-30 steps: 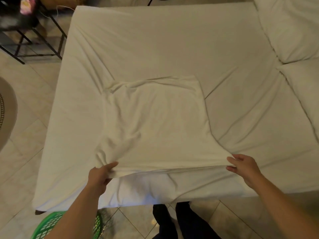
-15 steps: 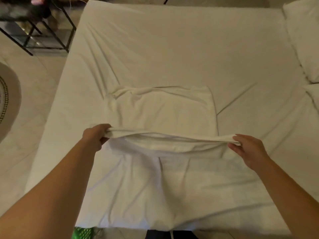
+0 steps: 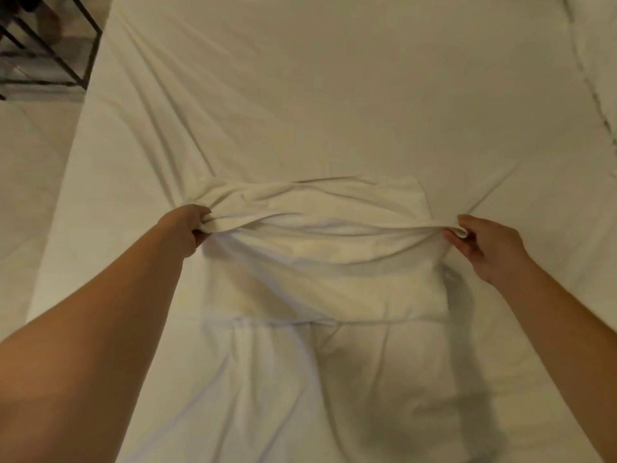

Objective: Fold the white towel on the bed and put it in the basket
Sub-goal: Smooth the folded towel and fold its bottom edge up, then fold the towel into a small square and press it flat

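Note:
The white towel [image 3: 320,259] lies on the bed [image 3: 334,95], doubled over on itself, with its folded edge toward me and its two lifted corners near the far edge. My left hand [image 3: 187,230] pinches the towel's left corner. My right hand [image 3: 484,248] pinches the right corner. The edge between my hands sags slightly above the lower layer. The basket is out of view.
A black metal-framed table [image 3: 46,51] stands on the tiled floor [image 3: 30,168] at the upper left, beside the bed. A white pillow [image 3: 601,61] lies along the right edge. The bed sheet is wrinkled in front of the towel.
Both hands have carried the towel's near edge away from me, over the rest of the towel, to its far edge. The view moved forward, so the green basket dropped out of sight.

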A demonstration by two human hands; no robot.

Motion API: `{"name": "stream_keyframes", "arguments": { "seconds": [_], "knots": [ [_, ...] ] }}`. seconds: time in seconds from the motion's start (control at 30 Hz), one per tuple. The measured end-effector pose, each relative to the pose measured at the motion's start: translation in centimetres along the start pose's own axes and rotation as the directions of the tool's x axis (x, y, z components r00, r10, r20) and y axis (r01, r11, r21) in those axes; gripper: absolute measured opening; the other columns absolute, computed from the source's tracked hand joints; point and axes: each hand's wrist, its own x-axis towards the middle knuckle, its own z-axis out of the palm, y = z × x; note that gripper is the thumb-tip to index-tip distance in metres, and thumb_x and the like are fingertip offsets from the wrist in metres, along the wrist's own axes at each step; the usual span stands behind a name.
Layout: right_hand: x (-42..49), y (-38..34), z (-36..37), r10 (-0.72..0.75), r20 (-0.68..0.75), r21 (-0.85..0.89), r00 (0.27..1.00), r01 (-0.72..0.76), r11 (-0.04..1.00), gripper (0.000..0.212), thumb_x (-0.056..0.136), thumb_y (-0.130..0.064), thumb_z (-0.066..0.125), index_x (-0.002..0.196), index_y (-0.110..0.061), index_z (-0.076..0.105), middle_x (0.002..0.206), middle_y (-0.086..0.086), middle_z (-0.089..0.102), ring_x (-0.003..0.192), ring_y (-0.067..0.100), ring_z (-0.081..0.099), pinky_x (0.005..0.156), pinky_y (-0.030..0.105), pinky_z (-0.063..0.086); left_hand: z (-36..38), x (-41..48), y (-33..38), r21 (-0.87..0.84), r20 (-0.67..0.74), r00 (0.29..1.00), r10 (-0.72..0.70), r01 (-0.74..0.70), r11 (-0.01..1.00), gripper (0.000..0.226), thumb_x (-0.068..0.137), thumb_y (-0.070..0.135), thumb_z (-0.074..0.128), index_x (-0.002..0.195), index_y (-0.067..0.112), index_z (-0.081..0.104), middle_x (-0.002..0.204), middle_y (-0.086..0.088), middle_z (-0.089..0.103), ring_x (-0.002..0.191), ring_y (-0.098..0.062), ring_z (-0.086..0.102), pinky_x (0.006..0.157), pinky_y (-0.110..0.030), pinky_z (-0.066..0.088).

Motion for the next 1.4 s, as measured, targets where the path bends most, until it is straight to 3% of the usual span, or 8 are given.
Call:
{"name": "stream_keyframes", "arguments": {
  "seconds": [0.27,0.43,0.5,0.6,0.77,0.87,1.07,1.4],
  "knots": [
    [3.0,-1.8,6.5,-0.061,0.018,-0.069,0.998,0.063,0.996,0.015,0.088,-0.002,0.073,0.102,-0.003,0.069,0.096,0.014,0.07,0.073,0.018,0.075,0.065,0.026,0.062,1.0,2.9,4.0,-0.117,-0.029,0.999,-0.014,0.011,0.993,0.004,0.092,0.002,0.066,0.09,0.006,0.064,0.087,-0.009,0.064,0.069,-0.016,0.065,0.039,-0.024,0.054],
    [4.6,0.1,8.8,-0.14,0.142,-0.392,0.98,0.186,0.901,0.045,0.089,-0.014,0.071,0.133,-0.023,0.061,0.114,0.005,0.07,0.096,0.018,0.073,0.083,0.034,0.061,0.6,3.1,3.2,-0.3,0.046,0.986,0.162,-0.142,0.943,0.046,0.087,0.04,0.069,0.127,0.018,0.061,0.121,-0.006,0.061,0.102,-0.026,0.066,0.085,-0.038,0.062],
    [4.9,1.7,9.3,-0.208,0.204,-0.541,0.957,0.287,0.791,0.049,0.087,-0.02,0.072,0.134,-0.026,0.062,0.111,0.001,0.071,0.088,0.007,0.07,0.083,0.028,0.059,0.2,3.1,2.3,-0.226,0.103,0.971,0.216,-0.189,0.956,0.061,0.085,0.053,0.067,0.138,0.025,0.055,0.129,-0.001,0.057,0.111,-0.027,0.061,0.096,-0.043,0.056],
    [5.0,3.9,9.2,-0.243,0.321,-0.643,0.915,0.399,0.653,0.048,0.088,-0.017,0.071,0.135,-0.023,0.062,0.116,-0.002,0.071,0.088,-0.005,0.065,0.08,0.013,0.049,0.0,3.1,1.4,-0.021,0.072,0.949,0.308,-0.307,0.951,0.05,0.087,0.049,0.066,0.131,0.027,0.063,0.125,0.003,0.063,0.116,-0.024,0.061,0.094,-0.038,0.054],
    [5.2,6.1,8.4,-0.182,0.361,-0.735,0.914,0.4,0.548,0.049,0.09,-0.019,0.069,0.138,-0.023,0.059,0.136,0.007,0.063,0.119,0.022,0.063,0.105,0.037,0.046,-0.1,3.7,-1.1,0.42,0.092,0.874,0.476,-0.468,0.778,0.052,0.084,0.037,0.072,0.134,0.023,0.066,0.128,0.003,0.066,0.105,-0.014,0.06,0.087,-0.023,0.045],
    [5.2,6.4,7.9,-0.18,0.374,-0.755,0.91,0.411,0.511,0.048,0.09,-0.021,0.068,0.137,-0.025,0.06,0.136,0.005,0.064,0.118,0.024,0.063,0.103,0.037,0.047,0.1,3.7,-2.0,0.492,0.09,0.868,0.488,-0.465,0.736,0.052,0.084,0.036,0.069,0.135,0.026,0.064,0.131,0.002,0.065,0.101,-0.013,0.06,0.078,-0.018,0.043],
    [4.9,5.5,6.5,-0.2,0.385,-0.763,0.901,0.433,0.481,0.046,0.091,-0.019,0.067,0.136,-0.024,0.061,0.135,0.006,0.063,0.116,0.025,0.063,0.096,0.031,0.046,1.8,2.6,-2.4,0.603,0.154,0.816,0.558,-0.525,0.601,0.051,0.088,0.036,0.067,0.138,0.024,0.063,0.138,-0.001,0.062,0.122,-0.023,0.06,0.096,-0.03,0.047],
    [5.1,4.7,1.8,-0.186,0.36,-0.763,0.914,0.404,0.505,0.045,0.09,-0.019,0.068,0.134,-0.026,0.062,0.137,0.003,0.062,0.112,0.019,0.063,0.095,0.027,0.045,9.0,-1.3,-2.0,0.707,0.293,0.748,0.595,-0.589,0.392,0.051,0.089,0.028,0.065,0.14,0.02,0.061,0.137,-0.012,0.063,0.126,-0.027,0.059,0.107,-0.034,0.046]
  ]
}}
